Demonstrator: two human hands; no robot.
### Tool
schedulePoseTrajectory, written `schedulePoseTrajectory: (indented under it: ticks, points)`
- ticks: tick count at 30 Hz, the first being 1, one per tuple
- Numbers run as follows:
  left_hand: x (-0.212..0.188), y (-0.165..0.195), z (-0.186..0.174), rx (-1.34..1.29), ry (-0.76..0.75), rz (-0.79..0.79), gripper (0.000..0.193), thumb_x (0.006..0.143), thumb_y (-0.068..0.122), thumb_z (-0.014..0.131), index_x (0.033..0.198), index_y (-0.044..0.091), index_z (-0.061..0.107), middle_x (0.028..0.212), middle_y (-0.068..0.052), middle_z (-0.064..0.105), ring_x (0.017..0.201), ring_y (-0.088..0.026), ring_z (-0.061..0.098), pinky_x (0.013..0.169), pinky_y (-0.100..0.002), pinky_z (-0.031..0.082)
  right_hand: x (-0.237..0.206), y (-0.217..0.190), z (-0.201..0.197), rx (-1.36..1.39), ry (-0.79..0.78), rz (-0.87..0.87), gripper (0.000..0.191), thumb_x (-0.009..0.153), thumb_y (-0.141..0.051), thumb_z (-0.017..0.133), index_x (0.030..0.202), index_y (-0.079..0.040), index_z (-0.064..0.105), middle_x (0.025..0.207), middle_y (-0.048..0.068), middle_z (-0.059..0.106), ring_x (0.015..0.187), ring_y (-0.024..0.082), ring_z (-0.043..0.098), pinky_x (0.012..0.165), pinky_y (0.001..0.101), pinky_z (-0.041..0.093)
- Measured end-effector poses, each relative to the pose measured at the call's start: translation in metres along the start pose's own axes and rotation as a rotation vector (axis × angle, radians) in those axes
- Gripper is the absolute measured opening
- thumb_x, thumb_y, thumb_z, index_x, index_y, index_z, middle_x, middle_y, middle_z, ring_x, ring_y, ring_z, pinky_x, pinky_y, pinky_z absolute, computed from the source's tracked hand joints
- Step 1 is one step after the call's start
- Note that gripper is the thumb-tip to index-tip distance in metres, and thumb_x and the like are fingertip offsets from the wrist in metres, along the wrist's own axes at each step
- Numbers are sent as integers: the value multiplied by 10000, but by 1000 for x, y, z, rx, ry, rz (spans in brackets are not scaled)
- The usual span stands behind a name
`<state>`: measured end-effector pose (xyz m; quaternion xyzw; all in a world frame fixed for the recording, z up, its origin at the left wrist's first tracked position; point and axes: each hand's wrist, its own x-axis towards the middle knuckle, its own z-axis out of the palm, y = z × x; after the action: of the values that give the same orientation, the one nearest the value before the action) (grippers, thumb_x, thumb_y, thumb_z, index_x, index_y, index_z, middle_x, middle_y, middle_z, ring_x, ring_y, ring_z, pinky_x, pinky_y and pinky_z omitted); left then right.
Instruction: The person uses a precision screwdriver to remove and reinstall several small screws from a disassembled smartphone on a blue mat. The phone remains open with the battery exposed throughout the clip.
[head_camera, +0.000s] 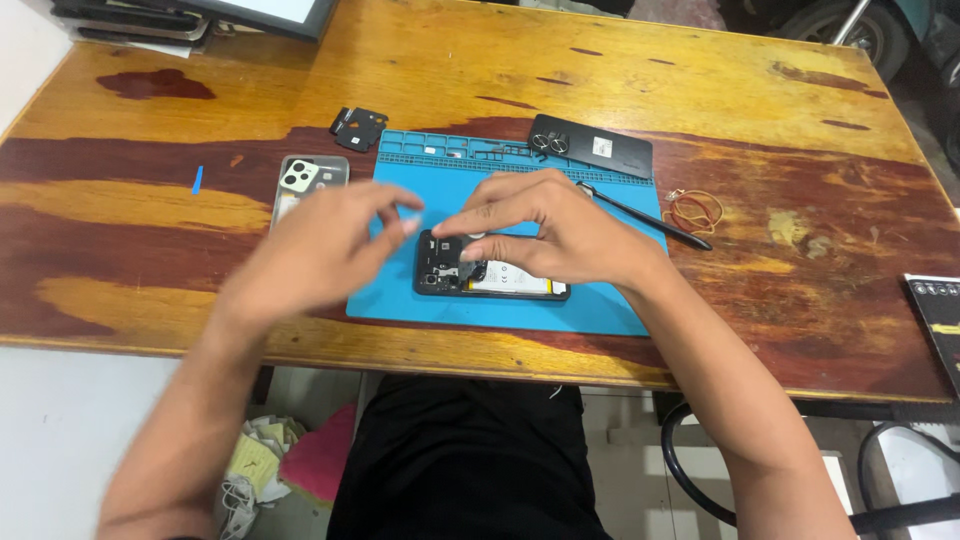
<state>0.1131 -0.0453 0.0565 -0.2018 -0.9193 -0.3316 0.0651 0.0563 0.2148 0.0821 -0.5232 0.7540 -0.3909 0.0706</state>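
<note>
My left hand (320, 250), blurred, pinches something tiny just left of the opened phone (490, 278); can't tell what. My right hand (545, 230) rests on the phone, fingertips pinched at its camera end. Phone lies long-axis left-right on blue mat (600, 310), bench (150, 200) beneath.

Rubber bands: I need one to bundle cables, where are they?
In the head view, the rubber bands lie on the wooden table, right of the blue mat, beside the black tool's tip.

rubber bands (694, 210), clear phone case (310, 182)
</note>
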Motion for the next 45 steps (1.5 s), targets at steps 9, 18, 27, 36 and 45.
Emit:
schedulePoseTrajectory:
  ticks: [9, 18, 27, 36, 45]
  points:
    - [84, -13, 2, 219, -65, 127, 299, 960, 368, 669, 1084, 107, 744, 839, -88, 738, 784, -313, 708, 675, -462, 539, 2, 3, 3, -4, 73, -101, 265, 942, -153, 774, 1196, -82, 749, 1018, 93, 777, 927, 212, 729, 845, 327, 583]
    - [103, -40, 40, 190, 155, 269, 196, 949, 301, 709, 993, 112, 733, 904, -65, 718, 864, -301, 701, 653, -469, 529, 5, 2, 10, 1, 89, 0, 270, 890, -160, 812, 1145, -80, 776, 880, 73, 761, 802, 219, 702, 764, 320, 561]
    - [93, -51, 53, 157, 46, 251, 217, 902, 306, 733, 1014, 120, 730, 922, -68, 707, 886, -307, 691, 663, -456, 532, 7, 2, 28, -57, 202, -119, 260, 933, -156, 798, 1166, -54, 743, 1022, 101, 752, 926, 230, 707, 831, 342, 564]
    - [91, -41, 53, 140, 66, 263, 231, 903, 325, 734, 994, 113, 734, 941, -69, 709, 884, -298, 690, 690, -436, 536, 7, -9, 46, -76, 256, -133, 266, 899, -152, 827, 1126, -45, 740, 859, 90, 714, 753, 215, 675, 710, 353, 540]
    - [92, -32, 59, 142, 21, 211, 179, 924, 292, 717, 997, 132, 745, 938, -53, 703, 875, -290, 687, 693, -435, 530, -2, -7, 67, -240, 301, -345, 345, 895, -198, 847, 1178, -54, 710, 811, 93, 666, 730, 253, 671, 679, 391, 525]
